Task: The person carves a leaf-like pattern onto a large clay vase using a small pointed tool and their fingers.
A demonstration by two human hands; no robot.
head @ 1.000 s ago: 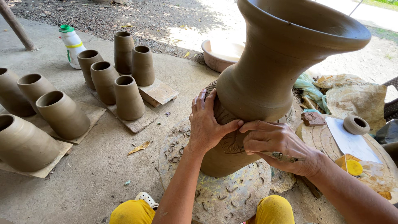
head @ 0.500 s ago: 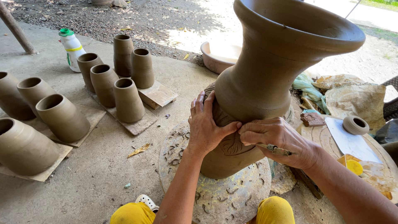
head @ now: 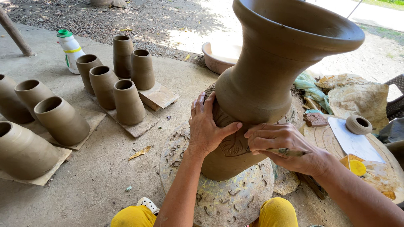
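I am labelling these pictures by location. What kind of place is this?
Probably an outdoor pottery workshop: a large unfired clay vase on a round stand, rows of unfired clay pots on boards, concrete floor.

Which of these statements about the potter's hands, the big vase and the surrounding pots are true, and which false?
1. The left hand lies flat against the large unfired brown clay vase. True.
2. The right hand is empty. False: it holds a thin carving stick.
3. A leaf pattern is cut into the vase's belly. True.
4. The vase stands on bare concrete. False: it stands on a round, clay-spattered stone disc.
5. The smaller clay cylinder pots at left rest on flat boards. True.
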